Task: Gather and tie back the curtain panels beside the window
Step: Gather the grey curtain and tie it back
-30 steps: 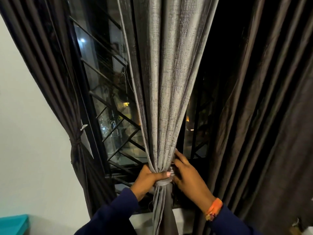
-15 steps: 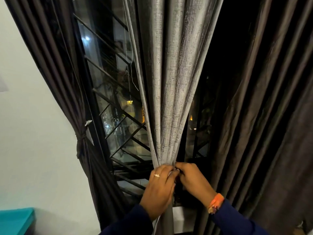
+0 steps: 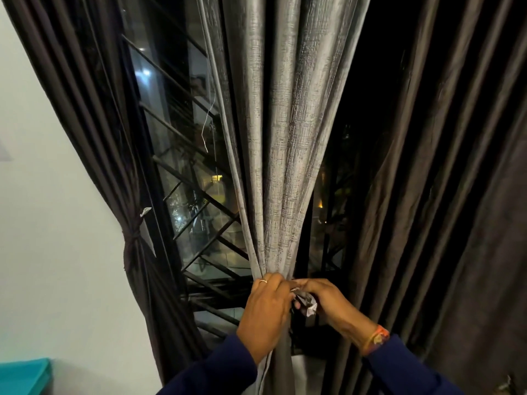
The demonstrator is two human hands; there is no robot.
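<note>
Grey woven curtain panel (image 3: pixel 282 155) hanging at centre of the window (image 3: pixel 182 178), gathered into tight pleats narrowing downward to a bunched waist just above the hands. Left hand (image 3: pixel 266 315) wrapped over the gathered waist from the front, fingers (image 3: pixel 278 283) curled around the fabric, ring (image 3: pixel 263 281) visible on one finger. Right hand (image 3: pixel 328 302) just beside it on the right, touching the left at the fingertips, thumb and fingers pinching a crumpled end of grey tieback (image 3: pixel 306 305) against the bundle. How far the tieback runs round the panel: cannot tell, hidden behind the hands. Below the hands, the same panel falling straight down between the two navy sleeves (image 3: pixel 216 369). Orange wristband (image 3: pixel 376 337) at the right wrist, just above the cuff.

Dark brown curtain (image 3: pixel 94 115) at left, beside the white wall (image 3: pixel 42 223), drawn in and bound by a dark tie (image 3: pixel 132 238) at mid-height, with a small pale tag sticking out near the knot. Another dark brown curtain (image 3: pixel 445 195) at right, hanging loose in long folds, well apart from the left one. Black metal window grille (image 3: pixel 199 229) with diagonal bars behind the glass, night outside with a few small lights. Thin pale thread (image 3: pixel 208 124) dangling beside the left edge of the grey panel. Teal object (image 3: pixel 24 376) at the lower left corner, cropped by the edge.
</note>
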